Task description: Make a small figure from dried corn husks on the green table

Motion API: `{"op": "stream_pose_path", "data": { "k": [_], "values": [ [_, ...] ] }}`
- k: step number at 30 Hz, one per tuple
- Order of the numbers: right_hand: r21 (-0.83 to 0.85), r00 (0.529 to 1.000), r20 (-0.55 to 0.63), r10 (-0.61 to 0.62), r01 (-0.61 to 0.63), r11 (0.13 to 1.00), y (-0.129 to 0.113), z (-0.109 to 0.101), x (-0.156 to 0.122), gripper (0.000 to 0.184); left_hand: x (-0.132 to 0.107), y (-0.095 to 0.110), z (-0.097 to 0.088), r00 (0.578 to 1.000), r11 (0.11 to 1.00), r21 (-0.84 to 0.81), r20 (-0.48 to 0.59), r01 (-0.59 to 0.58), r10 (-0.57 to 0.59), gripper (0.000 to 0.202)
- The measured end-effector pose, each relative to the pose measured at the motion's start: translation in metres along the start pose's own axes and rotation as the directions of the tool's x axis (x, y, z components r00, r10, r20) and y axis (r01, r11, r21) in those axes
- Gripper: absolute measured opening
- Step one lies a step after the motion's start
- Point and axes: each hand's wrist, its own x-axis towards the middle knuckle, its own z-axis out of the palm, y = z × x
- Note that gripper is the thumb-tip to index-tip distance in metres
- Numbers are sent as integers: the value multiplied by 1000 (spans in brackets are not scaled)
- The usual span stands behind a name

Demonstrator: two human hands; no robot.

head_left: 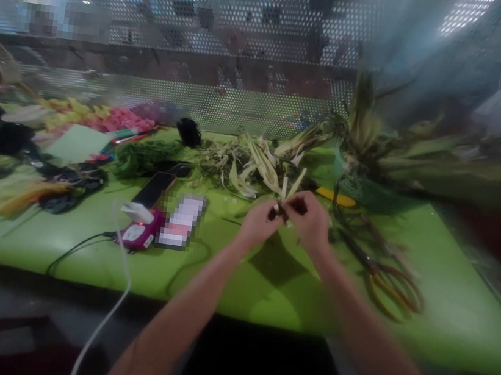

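Observation:
Both hands meet over the green table (201, 279), their fingertips pinched close together. A pale strip that looks like dried corn husk (284, 187) sticks up between them. My left hand (262, 221) is closed at its lower end. Pressed in from the other side, my right hand (311, 220) is closed on the same strip. The exact grip of the fingertips is blurred. Just behind the hands lies a loose pile of dried husks (258, 164), pale yellow and green.
Scissors (373, 268) with orange handles lie right of my right arm, near a yellow-handled tool (336, 197). A green basket (354, 170) holds long husks. On the left are a phone (154, 188), a purple plugged-in device (139, 231) and a yellow glue gun (30, 195) with cables.

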Motion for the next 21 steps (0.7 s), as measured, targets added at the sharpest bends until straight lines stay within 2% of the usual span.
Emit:
{"op": "stream_pose_path", "data": {
  "k": [4,7,10,13,15,18,21],
  "values": [
    [167,988,2,154,-152,974,-2,1,3,23,1,-4,1,999,999,-37,-8,37,-37,13],
    [320,963,57,264,-268,909,1,2,7,29,3,-4,0,996,986,-138,10,93,-92,14],
    [400,949,137,284,-315,860,4,0,9,31,3,0,0,988,961,-229,43,152,-146,14],
    [466,940,163,300,-341,816,3,-3,9,26,1,6,1,981,921,-337,71,194,-180,13],
    [559,929,172,327,-365,744,3,-4,8,24,0,10,2,971,874,-423,87,240,-224,14],
    [682,915,228,332,-393,617,2,-3,8,25,-1,12,3,935,746,-571,129,342,-331,20],
    [738,921,243,303,-378,559,0,-3,8,25,-1,13,5,902,613,-681,176,401,-394,25]
  ]
}}
